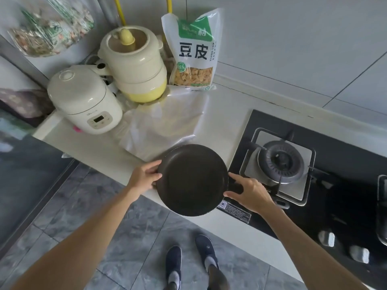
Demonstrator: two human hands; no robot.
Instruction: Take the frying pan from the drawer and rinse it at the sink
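Observation:
A round black frying pan [192, 180] is held level over the front edge of the white counter [219, 122], its inside facing up and bare. My left hand [144, 176] grips the pan's left rim with the thumb on top. My right hand [250, 194] holds its right side, where the dark handle is mostly hidden under my fingers. No drawer and no sink are in view.
A gas hob [281, 162] with a burner lies just right of the pan. A cream rice cooker [88, 101], a stacked cream steamer pot [134, 61], a food bag [194, 51] and a clear plastic sheet [165, 122] stand behind. My feet [188, 260] are on grey floor tiles.

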